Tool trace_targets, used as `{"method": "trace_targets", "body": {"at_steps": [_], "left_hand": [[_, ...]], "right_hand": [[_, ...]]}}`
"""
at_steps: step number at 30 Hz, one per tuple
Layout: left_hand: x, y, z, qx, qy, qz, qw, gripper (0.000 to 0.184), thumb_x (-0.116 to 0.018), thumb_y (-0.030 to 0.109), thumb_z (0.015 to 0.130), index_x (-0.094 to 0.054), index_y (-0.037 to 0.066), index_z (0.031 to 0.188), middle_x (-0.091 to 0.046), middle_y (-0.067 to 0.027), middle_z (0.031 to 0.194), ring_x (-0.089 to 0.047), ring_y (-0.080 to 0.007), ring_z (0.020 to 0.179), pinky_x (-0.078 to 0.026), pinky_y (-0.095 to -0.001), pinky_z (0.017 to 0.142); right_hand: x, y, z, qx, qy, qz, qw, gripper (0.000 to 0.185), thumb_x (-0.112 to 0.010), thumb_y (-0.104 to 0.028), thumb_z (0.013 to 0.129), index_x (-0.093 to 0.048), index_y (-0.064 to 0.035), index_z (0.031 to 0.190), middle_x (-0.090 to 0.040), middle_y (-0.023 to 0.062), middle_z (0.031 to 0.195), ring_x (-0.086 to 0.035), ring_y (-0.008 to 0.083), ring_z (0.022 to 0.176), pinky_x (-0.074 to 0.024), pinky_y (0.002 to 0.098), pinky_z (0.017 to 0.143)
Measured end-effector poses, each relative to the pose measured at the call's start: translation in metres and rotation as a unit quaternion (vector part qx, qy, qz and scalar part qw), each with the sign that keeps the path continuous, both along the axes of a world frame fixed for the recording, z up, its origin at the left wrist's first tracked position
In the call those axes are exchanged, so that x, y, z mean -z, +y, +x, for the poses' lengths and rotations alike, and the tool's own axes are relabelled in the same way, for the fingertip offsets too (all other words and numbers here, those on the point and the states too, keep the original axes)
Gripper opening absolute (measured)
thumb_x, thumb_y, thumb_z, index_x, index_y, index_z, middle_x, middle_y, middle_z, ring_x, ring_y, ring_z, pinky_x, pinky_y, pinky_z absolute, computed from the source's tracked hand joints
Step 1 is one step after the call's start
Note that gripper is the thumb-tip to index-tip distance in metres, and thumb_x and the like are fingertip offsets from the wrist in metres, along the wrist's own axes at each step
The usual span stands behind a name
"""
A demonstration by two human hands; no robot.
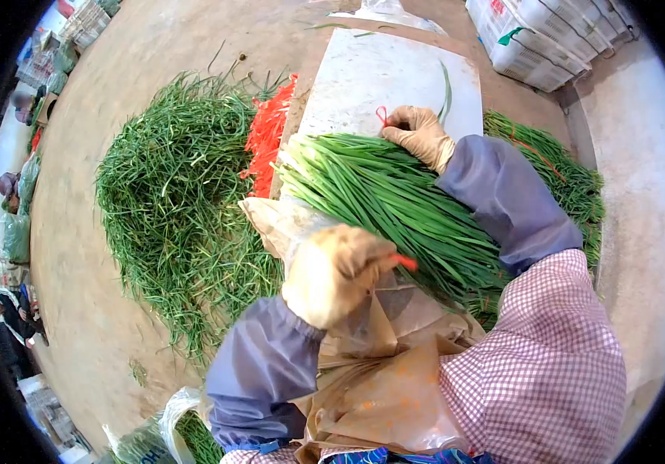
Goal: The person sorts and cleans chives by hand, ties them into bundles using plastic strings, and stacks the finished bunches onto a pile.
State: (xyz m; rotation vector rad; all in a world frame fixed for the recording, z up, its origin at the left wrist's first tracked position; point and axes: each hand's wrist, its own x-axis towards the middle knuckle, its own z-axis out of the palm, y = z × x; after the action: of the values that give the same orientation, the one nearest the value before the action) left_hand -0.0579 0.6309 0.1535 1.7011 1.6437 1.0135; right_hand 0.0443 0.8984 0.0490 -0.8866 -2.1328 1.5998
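A thick bunch of garlic chives lies across a white board, pale stem ends to the left. My left hand, in a tan glove, is closed at the near side of the bunch, a short red tie end sticking out past its fingers. On the far side my right hand, gloved too, pinches a red tie that loops up beside the fingertips. Whether both red ends belong to one strip is hidden by the chives. One loose leaf rests on the board.
A large heap of loose greens covers the floor to the left. Red strips hang at the board's left edge. Tied bunches lie to the right; white crates stand behind. A plastic bag is at lower left.
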Motion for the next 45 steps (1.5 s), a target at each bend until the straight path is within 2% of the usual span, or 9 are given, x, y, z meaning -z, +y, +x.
{"method": "trace_targets", "body": {"at_steps": [2,3,6,12,17,24,29,37,45], "left_hand": [[-0.001,0.010,-0.003,-0.055,-0.158,-0.078,0.983,0.012,-0.070,0.006,0.078,-0.069,0.002,0.090,-0.066,-0.0115,0.078,-0.064,-0.0287,0.073,-0.050,-0.0350,0.068],[-0.003,0.016,-0.004,-0.092,-0.052,-0.018,0.994,0.008,-0.069,0.008,0.083,-0.069,0.002,0.088,-0.065,-0.0124,0.075,-0.064,-0.0276,0.071,-0.049,-0.0327,0.066],[-0.016,0.032,-0.012,-0.106,0.190,0.100,0.971,0.011,-0.073,0.009,0.074,-0.069,0.004,0.083,-0.065,-0.0088,0.078,-0.063,-0.0291,0.073,-0.049,-0.0366,0.068],[0.019,0.077,-0.028,-0.085,0.184,0.206,0.957,0.013,-0.074,0.010,0.070,-0.069,0.004,0.080,-0.068,-0.0084,0.091,-0.063,-0.0292,0.084,-0.049,-0.0375,0.074],[0.031,0.098,-0.027,-0.130,0.139,-0.034,0.981,0.021,-0.069,0.019,0.080,-0.070,0.000,0.089,-0.067,-0.0189,0.081,-0.065,-0.0342,0.080,-0.050,-0.0407,0.076],[0.036,0.114,-0.027,-0.108,0.181,-0.144,0.967,0.028,-0.058,0.027,0.086,-0.071,0.003,0.093,-0.068,-0.0197,0.084,-0.066,-0.0350,0.082,-0.050,-0.0419,0.077],[0.035,0.118,-0.029,-0.093,0.184,-0.164,0.965,0.031,-0.052,0.028,0.089,-0.069,0.003,0.090,-0.067,-0.0176,0.080,-0.066,-0.0329,0.081,-0.050,-0.0406,0.075],[0.036,0.115,-0.028,-0.112,0.187,-0.149,0.964,0.032,-0.052,0.030,0.090,-0.068,0.002,0.088,-0.067,-0.0173,0.079,-0.065,-0.0329,0.080,-0.048,-0.0405,0.072],[0.037,0.115,-0.027,-0.116,0.190,-0.156,0.962,0.032,-0.052,0.030,0.090,-0.069,0.003,0.091,-0.067,-0.0174,0.080,-0.066,-0.0339,0.082,-0.049,-0.0409,0.074]], "right_hand": [[0.002,-0.009,-0.001,0.002,0.079,-0.041,0.996,0.018,-0.069,-0.001,0.080,-0.067,-0.0034,0.098,-0.064,0.0026,0.080,-0.058,0.0099,0.075,-0.0492,0.0256,0.071],[-0.007,-0.013,-0.003,0.009,0.084,-0.048,0.995,0.020,-0.068,-0.001,0.081,-0.067,-0.0033,0.100,-0.064,0.0020,0.081,-0.058,0.0099,0.075,-0.0492,0.0253,0.072],[-0.011,-0.015,-0.004,0.011,0.097,-0.099,0.990,0.018,-0.069,-0.004,0.085,-0.068,-0.0014,0.102,-0.067,0.0027,0.080,-0.062,0.0094,0.075,-0.0506,0.0237,0.072],[-0.006,-0.014,-0.002,-0.002,0.134,-0.183,0.974,0.018,-0.072,-0.010,0.084,-0.070,0.0002,0.099,-0.069,0.0046,0.080,-0.063,0.0108,0.075,-0.0528,0.0264,0.072],[-0.006,-0.015,-0.001,-0.003,0.087,-0.193,0.977,0.024,-0.077,-0.016,0.081,-0.072,0.0002,0.098,-0.072,0.0094,0.092,-0.066,0.0143,0.082,-0.0542,0.0282,0.077],[0.004,-0.012,-0.001,-0.019,0.138,-0.231,0.963,0.024,-0.075,-0.015,0.082,-0.071,-0.0001,0.100,-0.072,0.0106,0.093,-0.067,0.0157,0.084,-0.0548,0.0288,0.079],[0.008,-0.011,-0.001,-0.027,0.131,-0.186,0.973,0.026,-0.073,-0.014,0.084,-0.070,-0.0008,0.106,-0.071,0.0116,0.097,-0.066,0.0156,0.089,-0.0548,0.0295,0.082],[0.009,-0.013,-0.002,0.007,0.129,-0.226,0.966,0.021,-0.074,-0.016,0.083,-0.073,-0.0014,0.098,-0.072,0.0090,0.086,-0.067,0.0149,0.076,-0.0555,0.0280,0.072],[0.004,-0.021,0.000,-0.010,0.120,-0.167,0.979,0.022,-0.074,-0.015,0.083,-0.072,-0.0022,0.101,-0.072,0.0085,0.094,-0.066,0.0143,0.088,-0.0538,0.0283,0.080]]}}
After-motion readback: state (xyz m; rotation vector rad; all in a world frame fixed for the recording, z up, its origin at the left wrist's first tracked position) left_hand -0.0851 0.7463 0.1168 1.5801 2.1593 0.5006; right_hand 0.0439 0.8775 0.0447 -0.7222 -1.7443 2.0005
